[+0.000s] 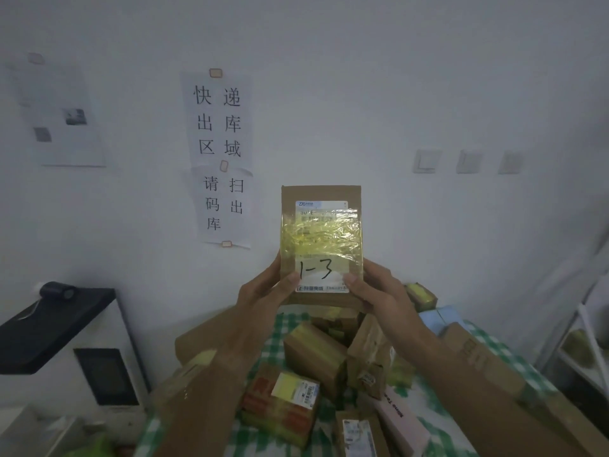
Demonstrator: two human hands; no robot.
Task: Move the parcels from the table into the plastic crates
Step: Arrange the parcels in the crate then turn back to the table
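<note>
I hold a brown cardboard parcel [321, 239] upright in front of the wall, above the table. It is wrapped in yellow tape and carries a shipping label and a white sticker marked "1-3". My left hand [263, 290] grips its lower left edge, thumb on the front. My right hand [375, 291] grips the lower right edge the same way. Below lies a heap of several more parcels [316, 357] on a table with a green-and-white checked cloth [514, 361]. No plastic crate is in view.
A white machine with a dark screen [105, 374] and a black shelf [49, 328] stand at the left. Paper signs [219, 159] hang on the wall. A white rack [583, 341] stands at the right edge. Wall switches [428, 161] sit at the right.
</note>
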